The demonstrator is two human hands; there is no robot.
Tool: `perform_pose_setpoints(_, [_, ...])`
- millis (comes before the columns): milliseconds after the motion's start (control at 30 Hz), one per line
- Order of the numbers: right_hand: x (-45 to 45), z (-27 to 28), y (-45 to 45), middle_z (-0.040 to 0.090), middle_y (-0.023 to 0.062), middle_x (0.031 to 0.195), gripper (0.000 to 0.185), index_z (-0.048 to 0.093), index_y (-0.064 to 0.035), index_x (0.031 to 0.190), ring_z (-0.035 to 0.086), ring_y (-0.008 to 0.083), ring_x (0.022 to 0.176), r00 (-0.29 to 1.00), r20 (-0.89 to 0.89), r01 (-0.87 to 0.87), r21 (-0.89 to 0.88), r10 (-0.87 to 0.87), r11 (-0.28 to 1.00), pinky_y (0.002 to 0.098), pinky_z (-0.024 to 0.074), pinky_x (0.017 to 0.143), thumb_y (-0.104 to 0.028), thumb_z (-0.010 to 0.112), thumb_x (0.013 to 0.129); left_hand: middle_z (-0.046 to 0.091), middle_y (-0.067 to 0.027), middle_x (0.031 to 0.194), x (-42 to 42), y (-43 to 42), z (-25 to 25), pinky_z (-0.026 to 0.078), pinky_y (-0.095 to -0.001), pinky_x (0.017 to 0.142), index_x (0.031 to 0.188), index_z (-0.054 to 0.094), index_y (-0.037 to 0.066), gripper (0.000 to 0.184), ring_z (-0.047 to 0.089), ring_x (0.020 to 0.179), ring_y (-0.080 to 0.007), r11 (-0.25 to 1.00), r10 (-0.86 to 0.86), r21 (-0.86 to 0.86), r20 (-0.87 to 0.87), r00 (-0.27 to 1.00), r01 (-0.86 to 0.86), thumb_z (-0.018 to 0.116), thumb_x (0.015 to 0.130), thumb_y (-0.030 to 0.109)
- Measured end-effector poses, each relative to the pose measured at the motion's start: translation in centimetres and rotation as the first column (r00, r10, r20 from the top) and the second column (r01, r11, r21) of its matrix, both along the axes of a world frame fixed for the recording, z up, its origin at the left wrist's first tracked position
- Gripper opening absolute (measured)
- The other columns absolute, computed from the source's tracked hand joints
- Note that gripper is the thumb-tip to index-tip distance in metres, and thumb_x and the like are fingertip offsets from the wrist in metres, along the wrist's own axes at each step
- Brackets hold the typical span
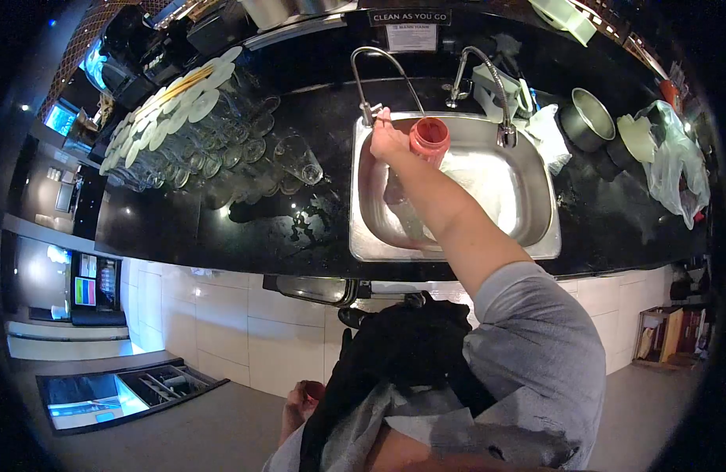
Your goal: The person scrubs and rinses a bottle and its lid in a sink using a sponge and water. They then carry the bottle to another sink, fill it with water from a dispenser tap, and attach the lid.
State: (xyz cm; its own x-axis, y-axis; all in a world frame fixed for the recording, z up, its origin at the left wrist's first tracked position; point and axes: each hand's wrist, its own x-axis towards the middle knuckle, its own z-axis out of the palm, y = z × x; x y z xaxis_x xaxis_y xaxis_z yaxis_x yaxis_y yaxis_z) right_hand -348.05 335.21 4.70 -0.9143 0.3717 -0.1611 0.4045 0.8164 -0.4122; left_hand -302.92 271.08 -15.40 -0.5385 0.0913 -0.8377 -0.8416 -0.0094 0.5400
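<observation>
My right arm reaches across the sink [360,228], and my right hand [388,140] has its fingers closed at the lever of the left tap [367,110]. Just beyond my wrist is an open-mouthed red plastic jar [430,135], its opening beneath the curved spout; my forearm partly hides its lower part. Low by my left side, my left hand [297,400] is closed around a small round red thing that looks like a lid [314,390].
Upturned glasses [229,145] crowd the counter at left, and one glass [298,160] lies apart nearby. A second tap [504,134] overhangs the sink's right side. Further right are a metal pot [589,118] and a plastic bag [677,169].
</observation>
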Motion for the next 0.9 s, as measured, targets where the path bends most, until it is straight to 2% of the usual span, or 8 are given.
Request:
perform_pose_setpoints(233, [0.3, -1.7, -0.9, 0.008, 0.0166, 0.165, 0.08, 0.014, -0.0038, 0.156, 0.055, 0.0438, 0.123, 0.989, -0.128, 0.048, -0.172, -0.07, 0.984, 0.0482, 0.0464, 0.102, -0.013, 0.05, 0.085, 0.069, -0.0122, 0.103, -1.9, -0.4, -0.5, 0.057, -0.0394, 0.065, 0.116, 0.063, 0.009, 0.045, 0.067, 0.084, -0.0245, 0.992, -0.128, 0.01, 0.02, 0.992, 0.128, 0.046, 0.097, 0.047])
perform_pose_setpoints(367, [6.8, -5.5, -1.9, 0.016, 0.0214, 0.162, 0.076, 0.024, -0.0015, 0.152, 0.053, 0.0439, 0.125, 0.892, -0.426, -0.288, -0.275, 0.153, 0.917, 0.0476, 0.0449, 0.104, -0.022, 0.057, 0.087, 0.07, -0.0108, 0.1, -7.3, 0.8, -0.9, 0.057, -0.0393, 0.064, 0.114, 0.063, 0.009, 0.045, 0.068, 0.081, -0.0237, 0.999, 0.018, 0.031, 0.059, 0.998, -0.02, 0.047, 0.097, 0.047])
perform_pose_setpoints(433, [10.5, -8.4, -0.8, 0.057, 0.0263, 0.132, 0.064, 0.044, -0.0077, 0.145, 0.06, 0.0403, 0.115, 0.878, -0.378, -0.411, -0.279, 0.294, 0.868, 0.0447, 0.0469, 0.1, -0.022, 0.064, 0.086, 0.069, -0.0107, 0.102, -10.5, 4.9, 4.9, 0.057, -0.0404, 0.063, 0.117, 0.062, 0.01, 0.045, 0.068, 0.082, -0.0248, 0.997, -0.018, -0.069, 0.047, 0.999, 0.021, 0.048, 0.096, 0.047])
perform_pose_setpoints(467, [12.7, -8.7, -0.3, 0.066, 0.0202, 0.118, 0.054, 0.054, -0.0061, 0.136, 0.067, 0.0312, 0.101, 0.888, -0.296, -0.432, -0.279, 0.351, 0.857, 0.0406, 0.0526, 0.088, -0.021, 0.065, 0.086, 0.069, -0.0106, 0.105, -11.3, 6.3, 7.0, 0.057, -0.0415, 0.062, 0.12, 0.06, 0.01, 0.046, 0.069, 0.083, -0.0259, 0.981, -0.069, -0.175, 0.053, 0.996, 0.078, 0.05, 0.096, 0.048])
perform_pose_setpoints(500, [14.7, -9.0, 0.4, 0.067, 0.0146, 0.116, 0.047, 0.059, -0.004, 0.129, 0.068, 0.0228, 0.089, 0.934, -0.165, -0.358, -0.478, 0.318, 0.802, 0.035, 0.0551, 0.074, -0.02, 0.066, 0.086, 0.068, -0.0111, 0.108, -12.0, 4.4, 3.8, 0.058, -0.0423, 0.062, 0.121, 0.06, 0.011, 0.048, 0.069, 0.085, -0.0272, 0.974, -0.202, -0.106, 0.01, 0.979, 0.202, 0.05, 0.095, 0.049])
perform_pose_setpoints(567, [19.0, -9.6, 2.2, 0.068, 0.0095, 0.109, 0.041, 0.061, -0.0047, 0.127, 0.066, 0.0158, 0.081, 0.965, -0.124, -0.255, -0.662, 0.232, 0.705, 0.0295, 0.0532, 0.064, -0.012, 0.063, 0.086, 0.068, -0.0113, 0.108, -12.8, 5.1, 4.1, 0.058, -0.0431, 0.062, 0.121, 0.06, 0.011, 0.048, 0.069, 0.085, -0.0275, 0.98, -0.168, -0.11, 0.015, 0.986, 0.169, 0.051, 0.094, 0.05])
perform_pose_setpoints(633, [22.3, -9.4, 4.4, 0.068, 0.008, 0.104, 0.038, 0.063, -0.0047, 0.123, 0.066, 0.0159, 0.08, 0.99, -0.02, -0.11, -0.728, 0.139, 0.677, 0.0295, 0.0523, 0.062, -0.004, 0.057, 0.086, 0.069, -0.0114, 0.108, -13.5, 5.2, 3.7, 0.058, -0.0453, 0.062, 0.12, 0.061, 0.01, 0.051, 0.07, 0.085, -0.0281, 0.975, -0.172, -0.131, 0.052, 0.984, 0.178, 0.051, 0.093, 0.052])
perform_pose_setpoints(900, [27.1, -9.6, 9.7, 0.067, 0.01, 0.099, 0.039, 0.061, -0.0012, 0.119, 0.066, 0.017, 0.082, 0.969, -0.162, 0.029, -0.674, -0.186, 0.738, 0.0289, 0.0514, 0.068, 0.004, 0.047, 0.083, 0.065, -0.0186, 0.116, -14.8, 4.7, -1.6, 0.057, -0.0499, 0.072, 0.125, 0.057, 0.01, 0.056, 0.067, 0.093, -0.0335, 0.936, -0.338, -0.018, 0.237, 0.911, 0.352, 0.048, 0.094, 0.055])
